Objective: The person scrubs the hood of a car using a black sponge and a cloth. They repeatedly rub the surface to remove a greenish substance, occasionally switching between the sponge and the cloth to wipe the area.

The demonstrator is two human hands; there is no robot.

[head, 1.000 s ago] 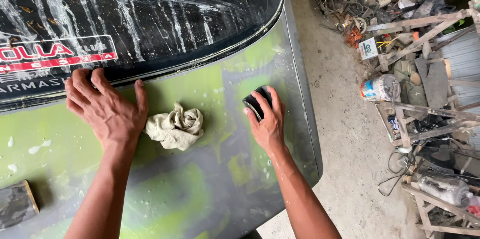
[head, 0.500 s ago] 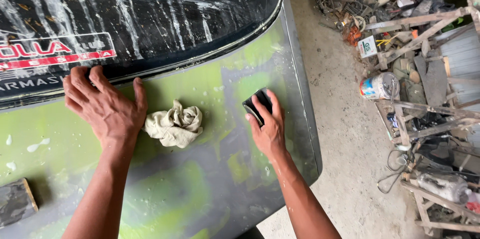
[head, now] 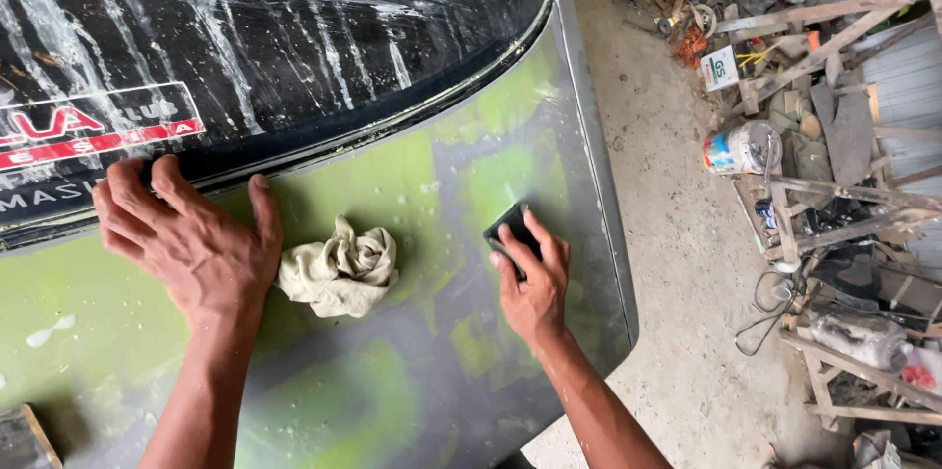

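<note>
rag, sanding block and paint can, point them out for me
rag (head: 339, 273), head view, middle of the crumpled cloth
sanding block (head: 510, 227), head view, bare black corner above the fingers
paint can (head: 738, 148), head view, its side

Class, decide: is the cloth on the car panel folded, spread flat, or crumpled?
Crumpled: the beige cloth sits bunched in loose folds beside the left hand.

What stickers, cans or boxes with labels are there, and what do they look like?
Window sticker: on the dark rear glass, above the left hand; long, red and white.
Can: lying on its side on the floor at right; round, white, blue and orange label.
Small box: in the scrap pile; white, green mark.
</note>
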